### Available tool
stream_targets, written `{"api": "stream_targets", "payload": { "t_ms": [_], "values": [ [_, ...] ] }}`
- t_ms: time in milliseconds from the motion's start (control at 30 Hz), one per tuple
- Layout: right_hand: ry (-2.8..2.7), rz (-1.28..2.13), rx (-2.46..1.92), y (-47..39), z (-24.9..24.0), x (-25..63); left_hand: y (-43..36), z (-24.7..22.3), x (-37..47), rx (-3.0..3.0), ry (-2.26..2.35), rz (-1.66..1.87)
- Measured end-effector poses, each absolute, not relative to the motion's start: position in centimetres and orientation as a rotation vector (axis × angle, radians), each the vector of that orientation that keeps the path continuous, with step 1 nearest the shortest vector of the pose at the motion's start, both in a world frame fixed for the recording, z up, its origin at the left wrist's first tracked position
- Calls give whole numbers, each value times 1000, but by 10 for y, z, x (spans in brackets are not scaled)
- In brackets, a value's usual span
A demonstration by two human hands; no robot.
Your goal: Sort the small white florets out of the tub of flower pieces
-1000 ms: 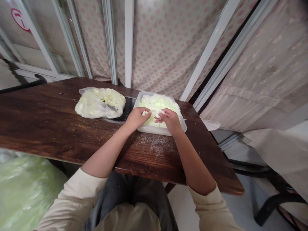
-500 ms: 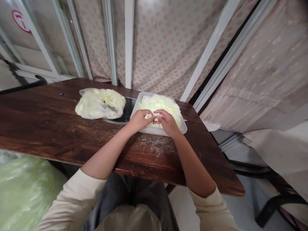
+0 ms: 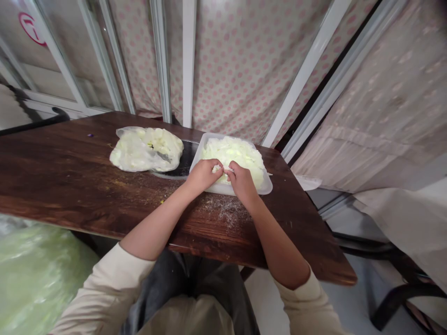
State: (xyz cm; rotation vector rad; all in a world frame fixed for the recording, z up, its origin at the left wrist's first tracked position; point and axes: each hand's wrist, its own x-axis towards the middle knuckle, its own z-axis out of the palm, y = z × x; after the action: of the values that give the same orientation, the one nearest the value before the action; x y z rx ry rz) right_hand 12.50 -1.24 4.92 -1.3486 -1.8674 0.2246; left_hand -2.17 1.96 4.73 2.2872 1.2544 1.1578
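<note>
A white plastic tub point(image 3: 218, 187) is heaped with pale, yellowish-white soft pieces point(image 3: 233, 149) whose kind I cannot make out. Over its near side, my left hand point(image 3: 206, 173) is closed, thumb and fingers pinching a small whitish piece point(image 3: 217, 168). My right hand point(image 3: 242, 181) faces it from the right, also closed in a pinch, with a bit of white at its fingertips. Only a small gap separates the two sets of fingertips. Left of the tub, a clear plastic bag point(image 3: 134, 151) holds similar pale pieces.
A dark oval tray point(image 3: 186, 158) lies partly under the bag and beside the tub on the brown wooden table point(image 3: 70, 172). White crumbs point(image 3: 228, 209) are scattered near the front edge. A large greenish plastic bag point(image 3: 38, 279) stands at lower left. Dotted curtains point(image 3: 237, 70) hang behind.
The right hand's fingers have curled in and drawn slightly apart from the left hand's. The left hand stays nearly in place. The view has shifted very slightly.
</note>
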Motion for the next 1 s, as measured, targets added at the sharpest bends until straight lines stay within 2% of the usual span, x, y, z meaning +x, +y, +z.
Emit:
{"api": "stream_targets", "payload": {
  "t_ms": [267, 500, 667, 833, 1000],
  "values": [
    [-1883, 181, -1341, -11, 48, 127, 19, 59, -29, 2251, 907, 1002],
    [-1695, 661, -1200, -4, 43, 130, 25, 53, -30, 2140, 1314, 1251],
    [-1727, 474, -1291, -10, 48, 130, 25, 52, -32, 2119, 1517, 1276],
    [-1762, 337, -1425, -9, 47, 129, 20, 54, -30, 2219, 1528, 1197],
    [-1792, 329, -1402, -4, 43, 127, 18, 54, -27, 2320, 1522, 1098]
  ]
}}
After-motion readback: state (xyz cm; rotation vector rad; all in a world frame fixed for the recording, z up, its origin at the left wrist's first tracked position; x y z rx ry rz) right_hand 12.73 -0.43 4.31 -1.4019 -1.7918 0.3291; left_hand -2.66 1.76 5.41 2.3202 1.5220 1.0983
